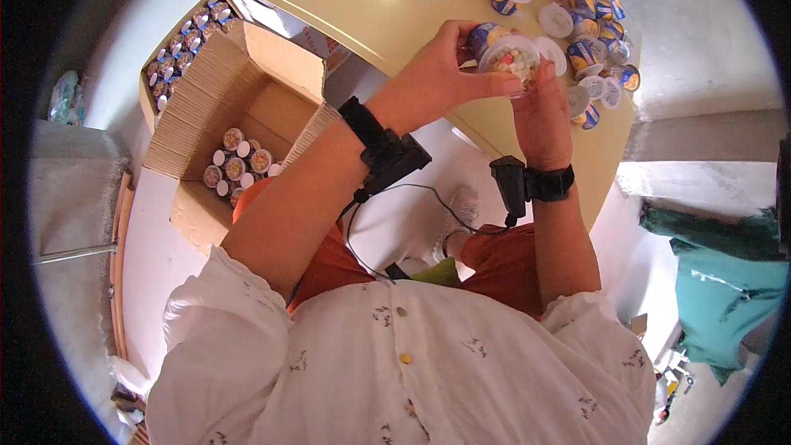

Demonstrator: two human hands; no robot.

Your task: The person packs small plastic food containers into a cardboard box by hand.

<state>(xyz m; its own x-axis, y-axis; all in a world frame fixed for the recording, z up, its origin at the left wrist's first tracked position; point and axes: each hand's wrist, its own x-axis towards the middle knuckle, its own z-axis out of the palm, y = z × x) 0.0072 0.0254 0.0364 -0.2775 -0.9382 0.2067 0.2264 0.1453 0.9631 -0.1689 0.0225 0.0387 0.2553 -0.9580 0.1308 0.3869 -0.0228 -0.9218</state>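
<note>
- Both hands up over the near edge of the pale yellow tabletop, working one small clear plastic cup of mixed pale snack pieces.
- My left hand: fingers curled round the cup from the left, thumb stretched along its lower rim. Closed on it.
- My right hand: palm facing me, fingertips pressed to the cup's right side and underside. Also gripping it.
- Cup tilted, open mouth toward me, contents showing. It is held in the air, above the table edge, not resting on it.
- Black wrist straps with small black devices on both forearms; thin black cable runs down from them.
- Scatter of blue-and-yellow labelled cups and loose white round lids across the far and right part of the tabletop, just beyond my hands.
- Open brown cardboard box on the floor to my left, with more lidded cups in its bottom.
</note>
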